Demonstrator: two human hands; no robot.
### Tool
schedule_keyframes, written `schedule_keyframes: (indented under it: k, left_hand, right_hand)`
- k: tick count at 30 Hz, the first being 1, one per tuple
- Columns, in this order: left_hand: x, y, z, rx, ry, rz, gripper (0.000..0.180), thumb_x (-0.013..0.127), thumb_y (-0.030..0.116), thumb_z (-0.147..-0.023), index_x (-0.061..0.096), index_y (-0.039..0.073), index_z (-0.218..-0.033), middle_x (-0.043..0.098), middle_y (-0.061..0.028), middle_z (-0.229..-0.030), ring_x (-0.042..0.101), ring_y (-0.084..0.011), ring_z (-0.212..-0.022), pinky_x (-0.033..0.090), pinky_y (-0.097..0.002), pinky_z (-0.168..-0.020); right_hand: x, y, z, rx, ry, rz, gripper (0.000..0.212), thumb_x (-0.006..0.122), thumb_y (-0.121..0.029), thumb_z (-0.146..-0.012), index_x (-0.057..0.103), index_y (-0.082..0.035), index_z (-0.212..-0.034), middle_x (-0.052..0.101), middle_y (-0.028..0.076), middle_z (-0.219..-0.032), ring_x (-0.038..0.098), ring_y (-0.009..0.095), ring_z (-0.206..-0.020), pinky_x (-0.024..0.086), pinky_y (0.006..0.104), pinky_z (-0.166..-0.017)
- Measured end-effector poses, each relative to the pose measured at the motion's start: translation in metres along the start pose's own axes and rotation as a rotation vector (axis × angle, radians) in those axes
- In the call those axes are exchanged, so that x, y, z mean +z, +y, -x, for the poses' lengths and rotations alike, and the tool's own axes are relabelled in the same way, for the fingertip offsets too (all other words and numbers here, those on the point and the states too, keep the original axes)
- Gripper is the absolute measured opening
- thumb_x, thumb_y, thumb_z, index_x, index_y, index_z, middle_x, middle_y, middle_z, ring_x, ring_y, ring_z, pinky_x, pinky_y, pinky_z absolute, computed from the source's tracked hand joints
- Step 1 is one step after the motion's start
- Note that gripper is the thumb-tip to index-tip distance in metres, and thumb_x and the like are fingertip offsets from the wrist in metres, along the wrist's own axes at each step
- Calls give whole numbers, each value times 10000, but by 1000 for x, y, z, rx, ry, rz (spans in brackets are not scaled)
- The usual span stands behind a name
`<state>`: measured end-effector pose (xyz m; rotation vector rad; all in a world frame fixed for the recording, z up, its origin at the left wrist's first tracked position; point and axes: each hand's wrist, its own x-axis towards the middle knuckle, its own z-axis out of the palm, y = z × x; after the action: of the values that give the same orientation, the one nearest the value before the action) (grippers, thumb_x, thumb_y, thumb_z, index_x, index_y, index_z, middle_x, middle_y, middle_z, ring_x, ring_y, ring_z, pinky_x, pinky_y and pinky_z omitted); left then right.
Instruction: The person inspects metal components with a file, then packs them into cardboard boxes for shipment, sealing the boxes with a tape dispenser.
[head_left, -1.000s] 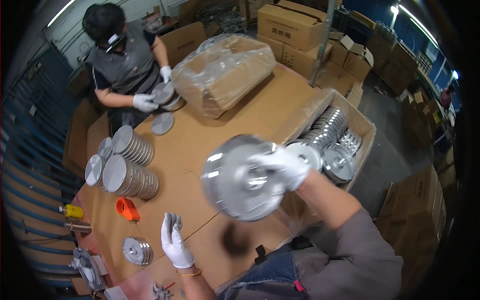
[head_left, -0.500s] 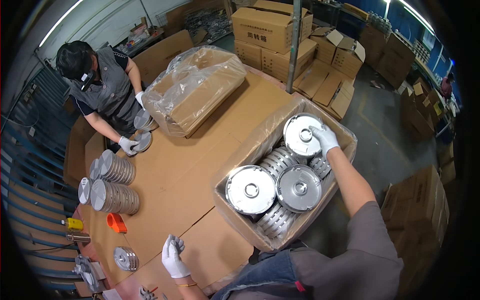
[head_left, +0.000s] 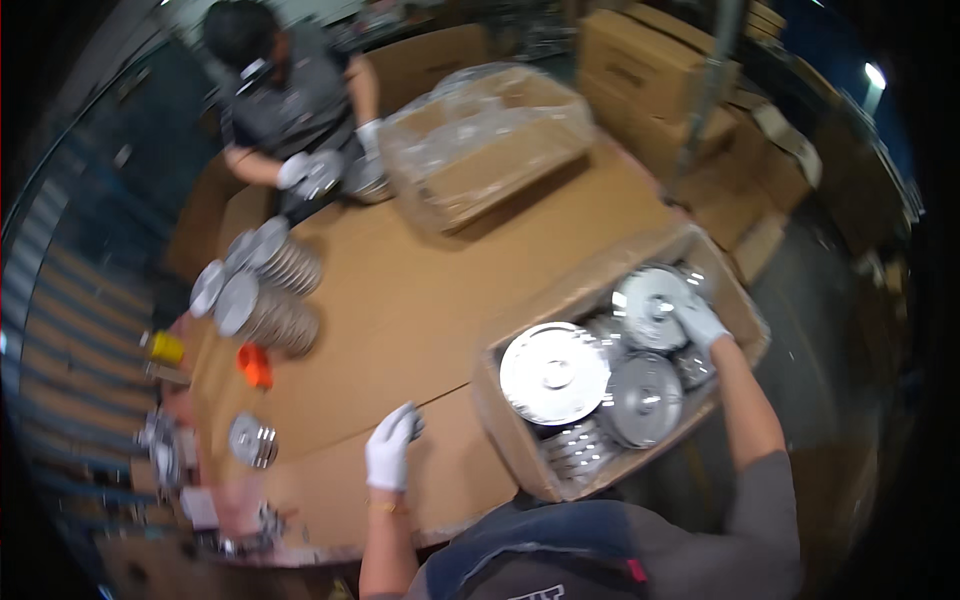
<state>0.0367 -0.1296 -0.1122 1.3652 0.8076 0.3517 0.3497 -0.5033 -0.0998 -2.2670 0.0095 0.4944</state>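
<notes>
My right hand (head_left: 702, 318), in a white glove, grips the right edge of a round silvery metal disc (head_left: 648, 300) with a raised hub. That disc lies at the far end of a plastic-lined cardboard box (head_left: 510, 425). A brightly lit metal disc (head_left: 553, 375) lies face up at the box's left, and a greyer disc (head_left: 643, 402) sits at its near right. Edge-on rows of discs (head_left: 580, 450) show beneath them. Over the table, left of the box, my gloved left hand (head_left: 390, 447) is raised, its fingers drawn together with nothing visible in them.
Across the cardboard-covered table (head_left: 400, 320), a co-worker (head_left: 300, 110) handles discs beside another lined box (head_left: 500, 170). Stacked discs (head_left: 270, 310), an orange tool (head_left: 255, 365) and a small disc stack (head_left: 252, 440) stand at the left. A metal post (head_left: 710, 90) rises behind my box.
My view has swung, so the scene sits further right and higher. My right hand stays at the same disc. The co-worker's disc has come up off the table and tilted.
</notes>
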Motion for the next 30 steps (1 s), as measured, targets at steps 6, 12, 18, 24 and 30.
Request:
schedule_keyframes:
  k: [6,12,18,24,30]
  left_hand:
    - [-18,-16,-29,-6,-6,-13,316,563,141,-906,582,-28,-1171,646,-98,-1067,621,-151,-918,495,-263,-811]
    - [-173,-53,-53,138,479,132,297,550,76,-895,576,-9,-1178,604,-91,-1135,578,-164,-1012,475,-282,-877]
    - [-363,-86,-87,201,986,174,464,510,-24,-879,391,-59,-1326,462,-157,-1317,466,-223,-1187,376,-323,-1004]
    - [-459,-121,-130,15,920,146,523,581,143,-874,400,-48,-1326,384,-221,-1386,358,-297,-1294,309,-359,-1050]
    - [-472,-155,-140,-147,669,-421,720,648,418,-797,437,-52,-1300,370,-267,-1380,302,-383,-1314,273,-400,-1072]
  right_hand:
    - [-24,87,-37,135,157,-120,753,627,-360,-780,322,-13,-1374,435,116,-1337,406,234,-1225,336,322,-1006]
    - [-19,8,-31,-394,678,200,532,585,-247,-885,416,-4,-1327,480,139,-1299,473,263,-1177,369,347,-1000]
    - [204,-188,70,-688,28,-225,314,516,-98,-923,517,-3,-1222,593,69,-1021,556,137,-929,448,271,-839]
    - [472,-245,121,-474,-774,-268,319,615,-157,-872,562,10,-1138,608,74,-997,580,140,-917,478,261,-808]
    - [626,-262,175,-53,-1200,-329,562,579,-297,-899,378,-21,-1345,519,127,-1246,489,201,-1134,414,316,-917]
